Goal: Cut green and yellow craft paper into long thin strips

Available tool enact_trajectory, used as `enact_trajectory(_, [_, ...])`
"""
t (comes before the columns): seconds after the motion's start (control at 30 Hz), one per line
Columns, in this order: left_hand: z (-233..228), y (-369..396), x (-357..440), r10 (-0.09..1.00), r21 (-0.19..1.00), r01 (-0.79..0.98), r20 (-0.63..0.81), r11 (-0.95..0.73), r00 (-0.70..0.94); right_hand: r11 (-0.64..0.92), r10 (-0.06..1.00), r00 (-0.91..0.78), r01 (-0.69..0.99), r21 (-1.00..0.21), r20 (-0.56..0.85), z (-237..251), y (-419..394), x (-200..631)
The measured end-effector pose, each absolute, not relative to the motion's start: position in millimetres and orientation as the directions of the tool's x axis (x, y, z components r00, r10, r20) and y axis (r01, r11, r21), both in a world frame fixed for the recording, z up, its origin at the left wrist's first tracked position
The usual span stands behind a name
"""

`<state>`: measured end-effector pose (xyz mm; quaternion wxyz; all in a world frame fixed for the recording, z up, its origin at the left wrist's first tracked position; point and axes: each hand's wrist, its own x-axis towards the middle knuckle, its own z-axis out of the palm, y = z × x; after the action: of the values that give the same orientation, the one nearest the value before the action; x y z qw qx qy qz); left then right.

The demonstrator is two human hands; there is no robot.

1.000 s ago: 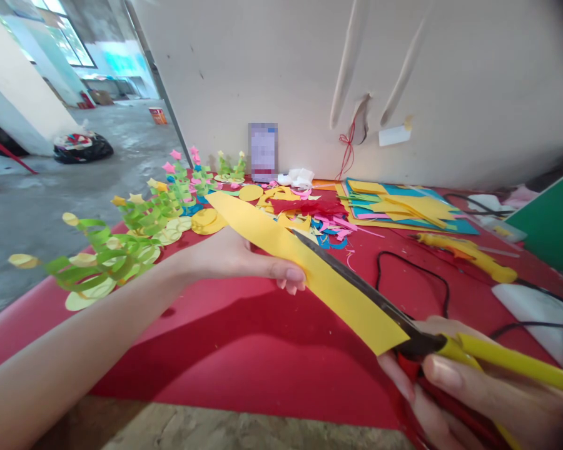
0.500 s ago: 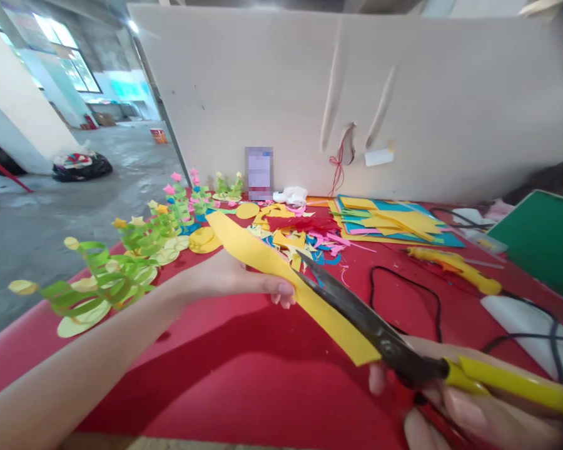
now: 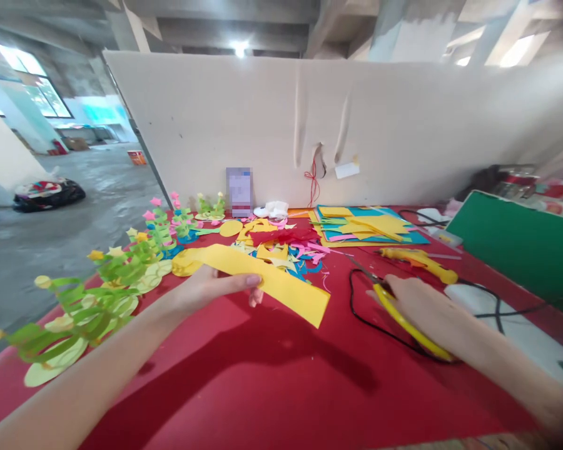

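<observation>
Yellow strip [image 3: 296, 296] is seen as thin card/paper, matt & smooth. On scissors [image 3: 415, 326], glossy yellow plastic is shown at handle; blade's dark metal is blurred. Scraps [image 3: 272, 253] are likewise seen as matt paper. Table cover [image 3: 263, 400] is seen as smooth sheeting w/ slight sheen. Glue gun [image 3: 425, 261] is made of yellow plastic. White panel [image 3: 216, 119] is matt, w/ ridges raised. Floor [image 3: 103, 194]: smooth conc., wet-look gloss seen.
</observation>
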<state>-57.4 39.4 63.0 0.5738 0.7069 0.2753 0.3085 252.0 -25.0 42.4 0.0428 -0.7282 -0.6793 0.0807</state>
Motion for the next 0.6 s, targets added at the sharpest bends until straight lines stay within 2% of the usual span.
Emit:
enact_trajectory(0.17, [60, 37, -53, 0.738, 0.984, 0.074, 0.073, -0.164, 0.671, -0.068, 0.991, 0.061, 0.996, -0.060, -0.121, 26, -5, 250])
enact_trajectory(0.23, [62, 35, -49, 0.744, 0.982, 0.110, 0.043, -0.156, 0.667, -0.026, 0.997, 0.022, 0.998, -0.049, -0.078, 35, -4, 251])
enact_trajectory(0.3, [65, 31, -43, 0.759, 0.970, 0.196, -0.021, -0.142, 0.651, 0.083, 0.994, -0.076, 0.992, -0.100, 0.072, 49, -8, 243])
enact_trajectory(0.33, [67, 29, -40, 0.768, 0.958, 0.255, -0.063, -0.133, 0.637, 0.185, 0.971, -0.158, 0.972, -0.144, 0.182, 57, -11, 236])
enact_trajectory(0.4, [71, 23, -35, 0.782, 0.928, 0.351, -0.129, -0.121, 0.610, 0.400, 0.868, -0.301, 0.895, -0.198, 0.394, 70, -20, 215])
enact_trajectory(0.43, [72, 21, -32, 0.785, 0.920, 0.374, -0.147, -0.115, 0.602, 0.505, 0.808, -0.390, 0.845, -0.178, 0.442, 75, -25, 204])
enact_trajectory(0.5, [73, 16, -28, 0.785, 0.928, 0.362, -0.157, -0.091, 0.599, 0.599, 0.733, -0.474, 0.790, -0.132, 0.488, 79, -32, 183])
enact_trajectory(0.6, [71, 14, -25, 0.780, 0.958, 0.287, -0.164, -0.020, 0.604, 0.623, 0.693, -0.487, 0.775, -0.102, 0.532, 77, -33, 164])
